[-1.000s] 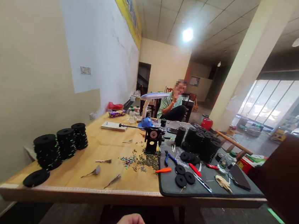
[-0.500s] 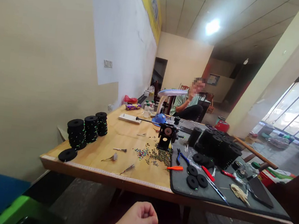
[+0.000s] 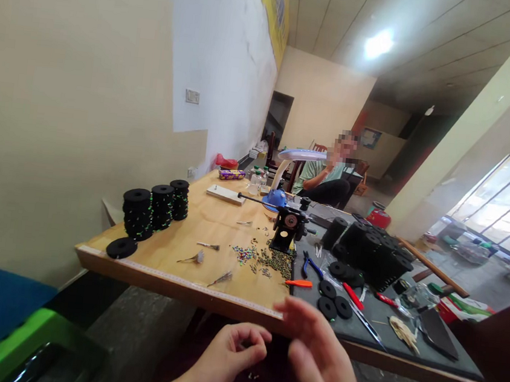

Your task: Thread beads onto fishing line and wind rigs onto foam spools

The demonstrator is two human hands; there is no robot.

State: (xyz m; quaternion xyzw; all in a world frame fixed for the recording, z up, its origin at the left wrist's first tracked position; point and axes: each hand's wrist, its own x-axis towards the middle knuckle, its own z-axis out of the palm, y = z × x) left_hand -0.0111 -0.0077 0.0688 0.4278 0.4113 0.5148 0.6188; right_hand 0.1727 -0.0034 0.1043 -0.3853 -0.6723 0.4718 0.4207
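My left hand (image 3: 238, 354) is in front of the table edge, thumb and fingers curled together in a pinch. What it holds, if anything, is too small to make out; a few tiny pale bits (image 3: 254, 376) show just below it. My right hand (image 3: 322, 359) is up beside it, slightly blurred, with fingers and thumb apart and nothing visible between them. Beyond the hands, on the wooden table (image 3: 161, 260), lie small brassy pieces (image 3: 278, 260), coloured beads (image 3: 243, 254) and bundles of thin strands (image 3: 221, 278). An orange-handled tool (image 3: 300, 283) lies nearest my right hand.
Stacked black foam spools (image 3: 138, 214) stand at left, more spools (image 3: 368, 245) at right on a grey mat (image 3: 358, 338). A black hand-cranked device (image 3: 286, 228), a desk lamp (image 3: 276, 198) and blue pliers (image 3: 311, 266) are mid-table. A person (image 3: 324, 177) sits behind.
My right hand has come into view from below, beside the left one. My left hand has risen slightly and stays pinched. The camera view has shifted a little.
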